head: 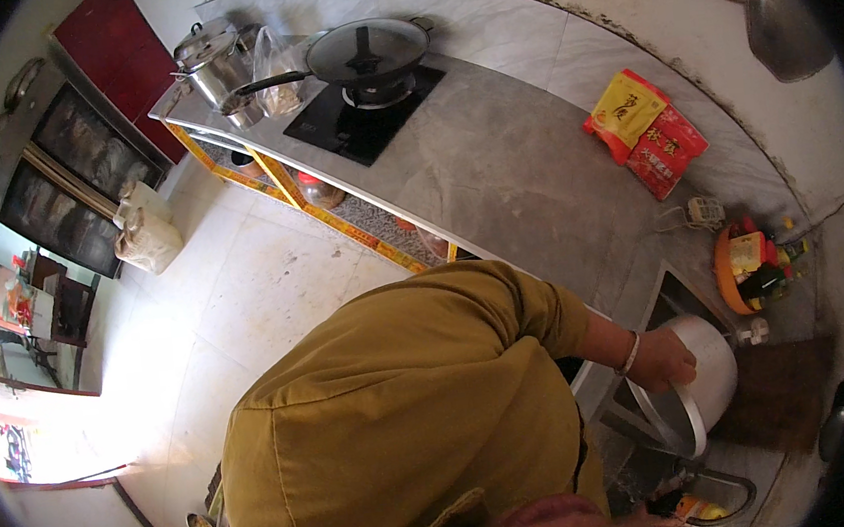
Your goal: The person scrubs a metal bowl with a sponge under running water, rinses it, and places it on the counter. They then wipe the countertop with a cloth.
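My left hand (664, 359), with a light bracelet at its wrist, grips the rim of a large silver metal pot or basin (711, 370). The vessel is tilted on its side over the sink (669, 294), its opening towards the lower left. What is inside it cannot be seen. A mustard sleeve and shirt fill the middle of the view. My right hand is out of view. A faucet handle (753, 331) is close behind the vessel, and a brown mat or board (780, 398) lies beyond it.
An orange basket (728, 274) holds bottles and packets. Red and yellow food packets (644, 131) lie by the wall. A lidded wok (368, 51) sits on a black cooktop (365, 129), near a steel pot (213, 75) and a plastic bag (279, 88). A curved metal rail (747, 495) stands at the lower right.
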Demonstrator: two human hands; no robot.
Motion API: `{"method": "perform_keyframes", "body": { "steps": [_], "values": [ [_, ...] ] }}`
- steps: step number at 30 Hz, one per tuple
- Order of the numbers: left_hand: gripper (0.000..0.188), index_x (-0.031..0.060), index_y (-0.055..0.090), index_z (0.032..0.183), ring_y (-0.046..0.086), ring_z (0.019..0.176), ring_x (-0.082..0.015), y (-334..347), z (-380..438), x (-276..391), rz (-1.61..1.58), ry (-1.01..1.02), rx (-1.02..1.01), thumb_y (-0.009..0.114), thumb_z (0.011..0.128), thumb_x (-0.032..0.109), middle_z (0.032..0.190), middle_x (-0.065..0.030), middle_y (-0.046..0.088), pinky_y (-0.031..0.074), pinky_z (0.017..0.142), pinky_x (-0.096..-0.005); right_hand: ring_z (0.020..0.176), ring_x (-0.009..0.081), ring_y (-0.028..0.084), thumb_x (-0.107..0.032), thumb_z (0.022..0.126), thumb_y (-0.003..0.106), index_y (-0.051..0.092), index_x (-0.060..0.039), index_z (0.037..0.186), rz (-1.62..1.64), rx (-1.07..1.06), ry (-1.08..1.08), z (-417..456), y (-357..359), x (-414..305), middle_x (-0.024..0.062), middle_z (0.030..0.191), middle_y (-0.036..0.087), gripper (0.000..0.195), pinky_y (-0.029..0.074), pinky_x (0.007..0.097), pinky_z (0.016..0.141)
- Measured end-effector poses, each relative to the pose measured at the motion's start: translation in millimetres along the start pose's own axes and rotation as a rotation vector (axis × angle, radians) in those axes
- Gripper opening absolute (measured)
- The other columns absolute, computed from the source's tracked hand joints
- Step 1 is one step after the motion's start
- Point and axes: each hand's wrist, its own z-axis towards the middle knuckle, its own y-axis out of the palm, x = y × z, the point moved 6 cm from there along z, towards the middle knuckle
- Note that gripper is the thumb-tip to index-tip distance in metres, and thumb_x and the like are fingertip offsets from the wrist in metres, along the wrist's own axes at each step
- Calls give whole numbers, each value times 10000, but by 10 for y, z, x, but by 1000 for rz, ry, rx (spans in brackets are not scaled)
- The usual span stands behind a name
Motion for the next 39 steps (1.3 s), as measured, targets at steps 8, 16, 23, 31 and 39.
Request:
{"method": "perform_keyframes", "body": {
  "steps": [8,16,23,31,39],
  "values": [
    [199,66,583,814,592,668,-255,4,44,23,21,-68,-128,655,652,156,822,-96,582,481,536,-388,918,272,552,-229,878,520,520,12,1110,128,3,146,52,-35,105,134,1077,563,334,444,407,780],
    [131,112,584,888,540,721,-247,-1,-271,-238,-172,-29,-105,578,761,145,820,-76,566,447,615,-371,888,288,566,-215,859,552,541,8,1096,314,162,584,-266,-259,68,122,1061,579,325,452,437,747],
    [172,69,530,755,534,636,-314,-218,-32,-210,2,-205,-70,627,612,64,704,-116,514,434,525,-385,666,227,524,-184,741,631,553,-45,920,743,623,720,-400,-97,539,104,839,559,240,375,321,491],
    [160,57,485,722,442,555,-232,-477,-87,-410,128,-241,79,628,651,67,644,-95,464,367,498,-335,573,233,528,-130,687,632,520,-49,866,877,611,765,-471,-81,1087,108,741,534,226,408,335,414],
    [211,52,393,640,320,519,-106,-1138,-300,-856,251,-618,260,600,675,29,572,-16,310,287,476,-250,663,196,549,-66,648,644,449,-35,1154,401,618,568,-238,-183,1053,78,824,538,543,465,314,561]
  ]
}}
